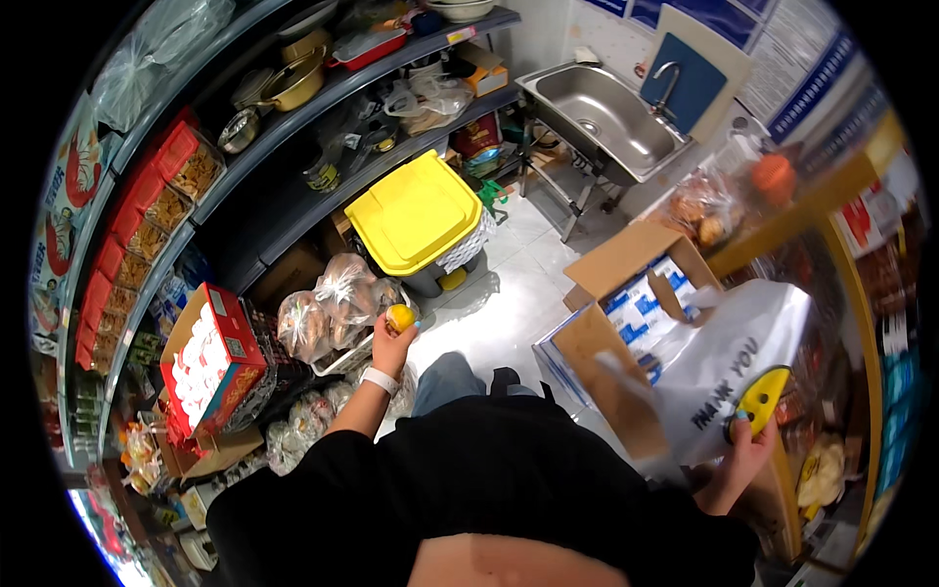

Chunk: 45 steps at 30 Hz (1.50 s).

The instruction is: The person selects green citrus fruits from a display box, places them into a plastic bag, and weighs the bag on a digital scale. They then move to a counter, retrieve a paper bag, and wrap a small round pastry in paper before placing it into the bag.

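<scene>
My left hand, with a white band on its wrist, grips a small round yellow item, perhaps a fruit. Behind it, clear bags of brown produce sit in a pale crate. On the other side, my right hand pinches a white plastic bag by its lower right part. Dark lettering and a yellow smiley print mark the bag. It hangs partly over an open cardboard box of blue-and-white packs.
A yellow-lidded bin stands ahead, below dark shelves of pans and packets. The steel sink is at the back right. At left is a red box of white-wrapped items; a yellow-edged rack rises at right.
</scene>
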Tool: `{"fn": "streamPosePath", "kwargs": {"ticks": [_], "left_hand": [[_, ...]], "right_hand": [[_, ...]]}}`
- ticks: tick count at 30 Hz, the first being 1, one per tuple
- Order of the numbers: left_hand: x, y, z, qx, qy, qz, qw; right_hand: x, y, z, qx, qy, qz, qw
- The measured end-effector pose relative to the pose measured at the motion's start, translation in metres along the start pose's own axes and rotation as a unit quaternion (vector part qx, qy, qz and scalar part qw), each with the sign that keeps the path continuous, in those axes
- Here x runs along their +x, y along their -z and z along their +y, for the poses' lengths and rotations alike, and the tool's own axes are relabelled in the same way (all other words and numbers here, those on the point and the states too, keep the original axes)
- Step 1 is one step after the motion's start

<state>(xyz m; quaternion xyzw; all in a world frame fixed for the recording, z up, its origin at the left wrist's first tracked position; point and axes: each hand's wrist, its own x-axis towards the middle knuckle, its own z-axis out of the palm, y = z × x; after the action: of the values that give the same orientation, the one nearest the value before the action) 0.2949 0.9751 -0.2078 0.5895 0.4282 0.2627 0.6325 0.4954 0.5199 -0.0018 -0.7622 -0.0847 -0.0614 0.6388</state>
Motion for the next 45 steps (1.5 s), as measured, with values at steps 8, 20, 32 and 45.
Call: {"fn": "streamPosePath", "kwargs": {"ticks": [8,20,32,45], "left_hand": [[0.099,-0.043,-0.007,0.173,0.050,-0.027,0.983],[0.256,-0.078,-0.104,0.299,0.247,-0.069,0.919],[0.341,-0.112,-0.107,0.350,0.245,-0.482,0.765],[0.153,-0.402,0.141,-0.003,-0.311,-0.667,0.677]], "right_hand": [[0.047,-0.029,0.035,-0.039,-0.057,0.114,0.991],[0.045,-0.078,0.009,-0.100,-0.104,0.213,0.966],[0.013,-0.119,-0.035,-0.140,-0.147,0.254,0.946],[-0.150,-0.234,-0.109,-0.286,-0.259,0.589,0.710]]}}
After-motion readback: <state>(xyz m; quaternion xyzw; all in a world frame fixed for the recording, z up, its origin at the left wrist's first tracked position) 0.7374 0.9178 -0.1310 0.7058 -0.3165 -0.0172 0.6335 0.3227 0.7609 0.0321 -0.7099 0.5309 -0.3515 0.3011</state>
